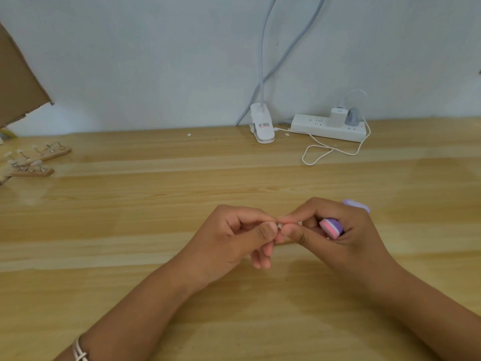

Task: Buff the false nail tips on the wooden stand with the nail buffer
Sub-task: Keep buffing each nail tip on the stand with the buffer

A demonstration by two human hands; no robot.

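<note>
- left hand (229,235): thumb and forefinger are closed in a pinch on a small whitish piece, taken to be a single nail tip (279,226). most of it is hidden by the fingertips.
- right hand (356,230): thumb and forefinger are set against the same piece from the opposite side. the other fingers are curled round the nail buffer (331,227), tucked in the palm just right of the pinch, with its far end poking out behind the hand.
- the pinch is held low over the table (156,204); contact with the wood cannot be told.
- wooden stands (44,152), with more tips on pegs, are seen far left of the grip and beyond it, well apart from both hands.
- clip lamp (261,128), power strip (328,127) and white cable (325,152) lie beyond the grip, to the right.

risks, as judged:
- the tip is small, smooth and held only at its edges. it could be flicked out of the pinch when one hand lets go, and would be hard to spot on pale wood.
- the buffer is not in a working position. it must be shifted to the fingertips by a hand already sharing the pinch, and could be dropped from the palm.
- if too much pressure is put on while buffing, the thin tip could be bent or sprung loose.
- the stands are a long reach away, so the tip could be lost in the carry.
</note>
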